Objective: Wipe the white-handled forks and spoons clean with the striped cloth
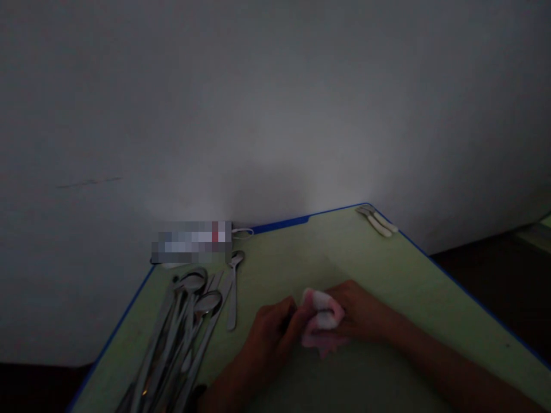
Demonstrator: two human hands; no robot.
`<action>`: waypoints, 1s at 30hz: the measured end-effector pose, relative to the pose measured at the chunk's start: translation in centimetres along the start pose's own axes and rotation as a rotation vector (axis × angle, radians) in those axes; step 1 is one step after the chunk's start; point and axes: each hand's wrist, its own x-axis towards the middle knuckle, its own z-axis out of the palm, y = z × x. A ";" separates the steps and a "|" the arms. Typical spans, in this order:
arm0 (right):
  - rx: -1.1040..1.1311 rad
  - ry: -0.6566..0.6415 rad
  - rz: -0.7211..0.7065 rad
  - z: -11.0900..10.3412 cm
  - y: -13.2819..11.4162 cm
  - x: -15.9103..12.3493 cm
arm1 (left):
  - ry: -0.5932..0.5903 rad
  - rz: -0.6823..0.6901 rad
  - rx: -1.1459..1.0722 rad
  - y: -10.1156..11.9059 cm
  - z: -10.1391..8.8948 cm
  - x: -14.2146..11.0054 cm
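Observation:
Low in the middle of the head view, my two hands meet over the table. My right hand (355, 310) is closed on a bunched pink-and-white cloth (322, 318). Against the cloth's left side, my left hand (273, 330) has its fingers curled shut; whatever they grip is hidden, and the dim light makes it hard to see. Left of it lies a single spoon (233, 292). Farther left is a pile of metal spoons and other cutlery (183, 327), handles toward me.
Two pale-handled forks (376, 221) lie at the far right corner of the light green, blue-edged table (422, 310). A blurred-out pale box-like object (193, 242) with a white cord loop (244, 233) stands at the back left. Behind rises a grey wall (275, 115).

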 end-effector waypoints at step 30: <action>-0.250 0.454 -0.131 -2.8 2.3 -0.3 | 0.148 -0.241 -0.504 0.1 0.1 1.4</action>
